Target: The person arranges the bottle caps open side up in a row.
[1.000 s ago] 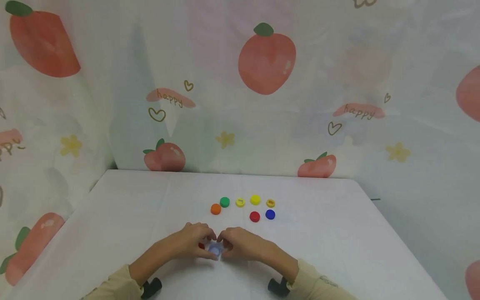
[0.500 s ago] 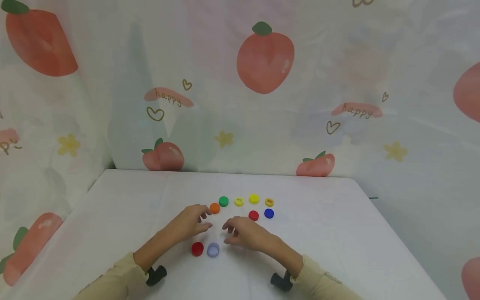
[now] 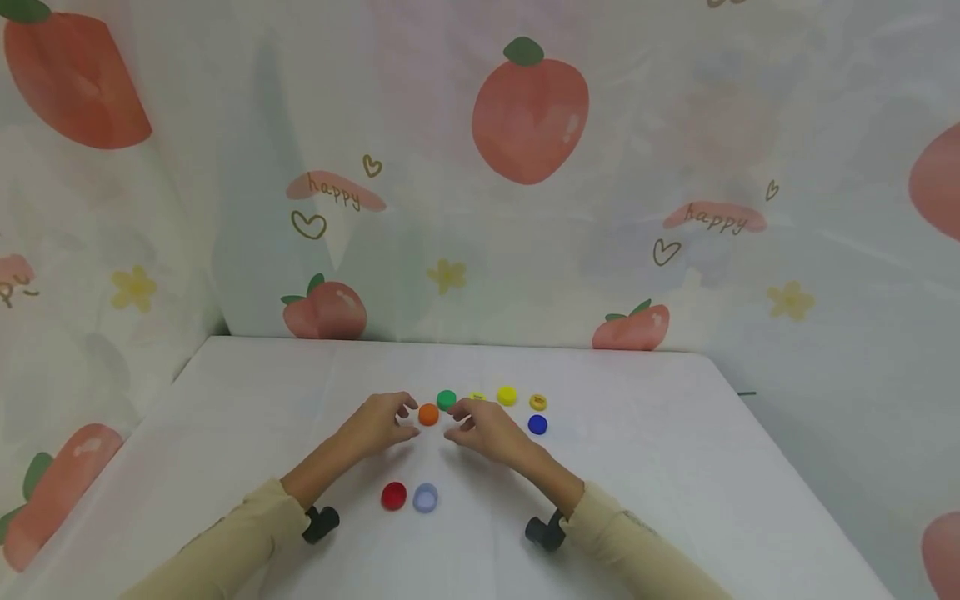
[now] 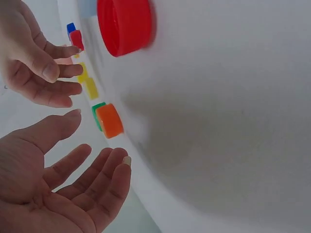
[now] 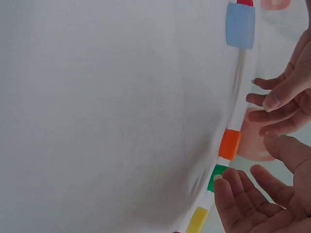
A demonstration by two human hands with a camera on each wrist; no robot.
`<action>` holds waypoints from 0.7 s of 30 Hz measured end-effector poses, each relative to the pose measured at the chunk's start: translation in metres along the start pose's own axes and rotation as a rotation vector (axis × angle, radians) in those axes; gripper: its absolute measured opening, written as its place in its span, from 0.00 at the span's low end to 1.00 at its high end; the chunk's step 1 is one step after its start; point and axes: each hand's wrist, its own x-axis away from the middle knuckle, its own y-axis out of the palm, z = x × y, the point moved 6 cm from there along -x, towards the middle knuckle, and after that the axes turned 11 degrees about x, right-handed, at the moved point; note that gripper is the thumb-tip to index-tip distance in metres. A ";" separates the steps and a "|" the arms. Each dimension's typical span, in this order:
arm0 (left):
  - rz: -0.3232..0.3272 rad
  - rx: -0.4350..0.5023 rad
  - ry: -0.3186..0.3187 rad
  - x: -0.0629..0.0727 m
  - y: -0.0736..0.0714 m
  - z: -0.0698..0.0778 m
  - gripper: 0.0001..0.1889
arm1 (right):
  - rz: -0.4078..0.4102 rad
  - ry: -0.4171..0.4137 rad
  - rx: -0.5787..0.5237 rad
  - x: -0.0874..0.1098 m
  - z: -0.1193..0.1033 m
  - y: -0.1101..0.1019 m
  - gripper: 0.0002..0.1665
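My left hand (image 3: 381, 423) hovers just left of an orange bottle cap (image 3: 428, 414), its thumb and fingers spread apart and holding nothing. On the cap's right side is my right hand (image 3: 491, 429), also empty, with its fingers loosely bent. A green cap (image 3: 446, 399) sits right behind the orange one, close to the right fingertips. Nearer the person, a red cap (image 3: 393, 496) and a pale blue cap (image 3: 425, 497) lie side by side. The right hand hides a second red cap in the head view; it shows in the left wrist view as a small red cap (image 4: 77, 40).
Farther back on the white table (image 3: 645, 467) are a yellow cap (image 3: 507, 395), a gold-yellow cap (image 3: 537, 402) and a blue cap (image 3: 537, 424). Another yellow cap (image 3: 477, 397) is partly covered by the right hand. A fruit-print curtain (image 3: 420, 233) stands behind the table.
Both hands have left the pale blue cap, which now lies beside the near red cap. They have moved away from the person, to either side of the orange cap.
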 end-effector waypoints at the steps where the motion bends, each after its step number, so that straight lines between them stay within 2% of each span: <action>1: 0.000 -0.001 -0.002 -0.002 0.000 -0.001 0.18 | 0.004 -0.002 0.003 -0.003 0.001 0.000 0.21; 21: -0.013 0.004 -0.029 -0.030 0.012 -0.014 0.16 | 0.013 0.050 0.037 -0.031 0.005 0.012 0.20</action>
